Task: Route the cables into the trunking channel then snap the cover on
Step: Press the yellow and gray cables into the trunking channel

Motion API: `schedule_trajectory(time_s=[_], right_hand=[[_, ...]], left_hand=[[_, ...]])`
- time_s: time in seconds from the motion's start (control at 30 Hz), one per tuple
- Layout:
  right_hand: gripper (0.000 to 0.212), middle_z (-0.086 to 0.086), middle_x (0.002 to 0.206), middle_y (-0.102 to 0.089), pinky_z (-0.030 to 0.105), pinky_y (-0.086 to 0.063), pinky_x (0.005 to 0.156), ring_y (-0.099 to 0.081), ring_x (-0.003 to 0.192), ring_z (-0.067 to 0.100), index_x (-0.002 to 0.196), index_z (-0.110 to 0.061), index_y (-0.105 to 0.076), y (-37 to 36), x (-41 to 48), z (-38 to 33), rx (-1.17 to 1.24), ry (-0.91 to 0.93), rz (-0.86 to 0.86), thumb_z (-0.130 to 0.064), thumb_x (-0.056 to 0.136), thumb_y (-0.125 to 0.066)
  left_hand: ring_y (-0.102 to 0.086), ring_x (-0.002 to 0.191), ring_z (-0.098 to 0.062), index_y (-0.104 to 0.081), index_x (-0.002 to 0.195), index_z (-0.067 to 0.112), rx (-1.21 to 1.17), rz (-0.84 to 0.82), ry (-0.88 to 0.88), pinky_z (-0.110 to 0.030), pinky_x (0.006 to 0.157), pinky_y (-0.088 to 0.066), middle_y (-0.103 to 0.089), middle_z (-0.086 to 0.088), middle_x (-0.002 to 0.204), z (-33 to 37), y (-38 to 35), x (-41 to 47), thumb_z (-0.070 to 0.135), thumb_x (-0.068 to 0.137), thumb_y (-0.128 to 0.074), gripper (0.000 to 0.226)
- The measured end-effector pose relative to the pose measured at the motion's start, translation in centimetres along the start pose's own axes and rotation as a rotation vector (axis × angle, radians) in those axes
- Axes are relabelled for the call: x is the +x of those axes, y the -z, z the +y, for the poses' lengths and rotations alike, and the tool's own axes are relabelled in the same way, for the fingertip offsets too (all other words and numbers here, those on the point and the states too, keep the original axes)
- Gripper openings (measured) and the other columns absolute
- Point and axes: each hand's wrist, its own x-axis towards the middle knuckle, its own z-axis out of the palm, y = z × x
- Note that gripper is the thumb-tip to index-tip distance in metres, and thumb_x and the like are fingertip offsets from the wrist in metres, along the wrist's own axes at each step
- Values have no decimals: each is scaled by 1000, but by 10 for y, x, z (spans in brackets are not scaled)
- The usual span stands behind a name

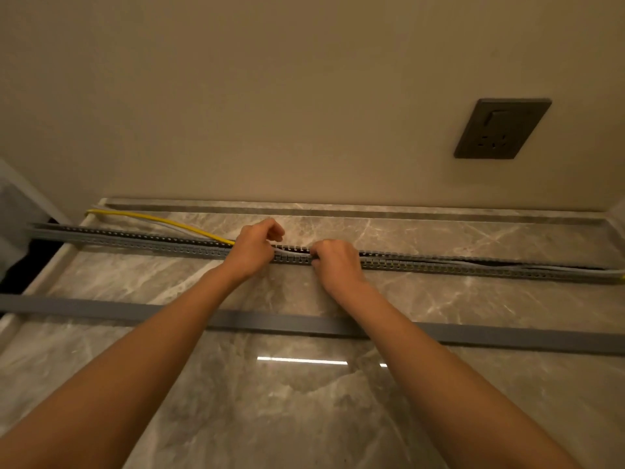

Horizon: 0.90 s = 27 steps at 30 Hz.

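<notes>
Now, L hand (255, 248) pinching cables (162, 220) over trunking channel (135, 243), R hand (336, 262) gripping channel just beside

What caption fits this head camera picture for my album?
Left hand and right hand tuck cables into the slotted grey trunking channel on a marble counter; its cover waits nearby.

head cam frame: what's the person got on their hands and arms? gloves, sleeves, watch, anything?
Nothing worn. Left hand and right hand are bare: no gloves, and no rings show. Left forearm and right forearm are bare too, with no sleeves in frame and no watch or band at either wrist.
</notes>
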Motion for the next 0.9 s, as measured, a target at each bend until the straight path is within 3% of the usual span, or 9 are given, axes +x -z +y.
schedule_trajectory(time_s=[0.13, 0.27, 0.4, 0.53, 0.63, 0.77, 0.83, 0.9], right_hand=[[23, 18, 104, -67, 39, -43, 87, -60, 98, 32, 98, -1, -63, 3, 0, -10, -61, 48, -8, 5, 89, -43], [26, 19, 107, -66, 39, -42, 90, -57, 102, 33, 101, 0, -60, 5, 3, -19, -102, 67, -26, 9, 88, -40], [26, 19, 107, -65, 38, -44, 86, -56, 102, 32, 102, 0, -60, 4, 1, -26, -120, 67, -28, 10, 87, -41], [24, 22, 106, -64, 43, -44, 86, -54, 104, 36, 100, 5, -61, -9, -7, -36, -102, 28, 54, 11, 84, -45], [19, 24, 99, -66, 46, -47, 84, -56, 99, 39, 93, 8, -65, -21, -4, -53, -111, 39, 140, 11, 78, -54], [25, 22, 115, -57, 44, -45, 86, -50, 107, 37, 107, 7, -58, -26, 4, -85, -88, -26, 53, 8, 87, -43], [25, 20, 116, -56, 42, -45, 87, -51, 108, 36, 109, 4, -57, -27, 6, -90, -143, -60, 34, 6, 89, -42], [26, 20, 116, -57, 42, -44, 88, -53, 106, 35, 110, 4, -58, -29, 7, -94, -189, -72, 24, 4, 90, -41]], left_hand=[[-53, 120, -31, -57, 118, 2, 365, -116, -49, -40, 103, -43, -60, -17, 127, -16, 15, 10, -12, 82, -48, 40], [-56, 110, -34, -62, 112, 6, 591, -219, -53, -41, 93, -45, -64, -17, 118, -38, 35, 18, 6, 91, -52, 23], [-57, 103, -35, -64, 104, 2, 558, -235, -67, -41, 87, -45, -65, -22, 111, -50, 43, 23, 7, 88, -57, 18], [-52, 104, -35, -59, 102, -3, 577, -218, -207, -40, 84, -41, -57, -22, 112, -51, 35, 23, -4, 86, -51, 18], [-52, 103, -35, -57, 102, -4, 572, -191, -302, -40, 82, -40, -56, -23, 111, -55, 34, 24, -2, 85, -52, 17], [-52, 95, -35, -51, 87, 4, 476, -192, -385, -42, 78, -39, -58, -24, 103, -67, 40, 26, -1, 83, -54, 7], [-51, 95, -35, -43, 80, 11, 398, -209, -406, -42, 78, -39, -57, -23, 102, -72, 44, 26, 1, 84, -56, 16], [-50, 98, -33, -48, 81, 8, 336, -213, -408, -40, 80, -39, -57, -22, 101, -80, 50, 26, 7, 85, -59, 12]])
